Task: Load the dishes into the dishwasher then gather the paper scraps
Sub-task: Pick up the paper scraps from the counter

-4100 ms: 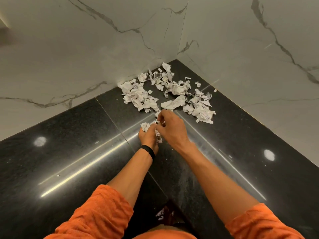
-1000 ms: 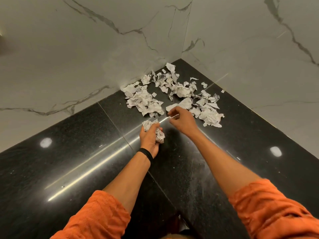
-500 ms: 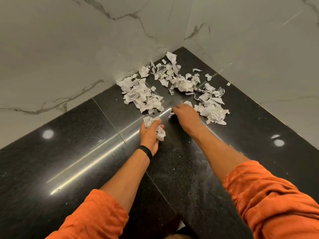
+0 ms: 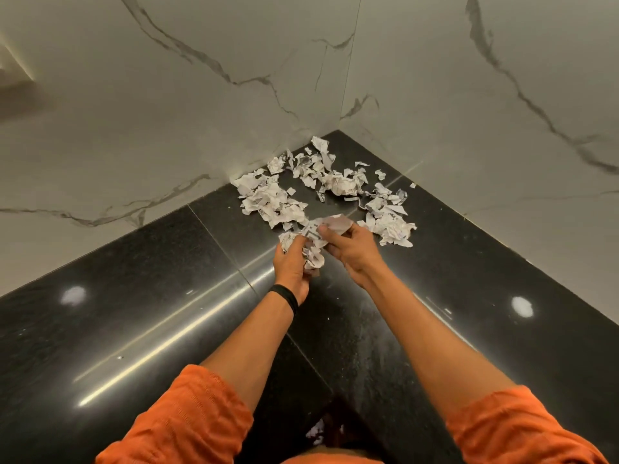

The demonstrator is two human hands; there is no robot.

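The left hand [image 4: 289,262] is curled around a bunch of crumpled scraps [image 4: 314,254] and holds it just above the black counter [image 4: 134,296]. The right hand [image 4: 351,249] pinches one bigger scrap [image 4: 337,222] with thumb and fingertips, right up against the bunch. The other paper scraps [image 4: 273,202] lie loose on the counter just past both hands, spread out in the corner where the two marble walls [image 4: 201,112] meet.
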